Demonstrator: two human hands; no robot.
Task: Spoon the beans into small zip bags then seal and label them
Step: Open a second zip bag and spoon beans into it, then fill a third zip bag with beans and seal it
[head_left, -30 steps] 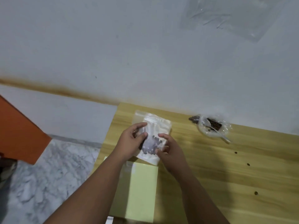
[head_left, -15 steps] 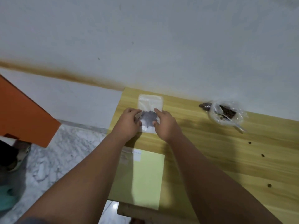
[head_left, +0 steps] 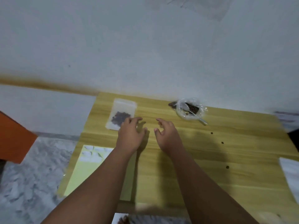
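Observation:
A small clear zip bag [head_left: 121,113] with dark beans in its lower half lies flat at the table's far left corner. My left hand [head_left: 131,135] hovers just right of it, fingers loosely spread, holding nothing. My right hand [head_left: 168,135] is beside it over bare wood, also empty with relaxed fingers. A clear bowl [head_left: 188,109] wrapped in plastic holds dark beans and a white plastic spoon [head_left: 194,113] at the far edge. A yellow label sheet [head_left: 90,172] with white stickers lies at the near left, partly under my left forearm.
The wooden table [head_left: 210,159] stands against a white wall. Three loose beans [head_left: 222,142] dot its right side. A white object [head_left: 291,173] shows at the right edge. An orange shape [head_left: 14,139] and marble floor lie to the left.
Both hands let go of the filled bag, left it lying at the far left corner, and drew back to the right, now empty.

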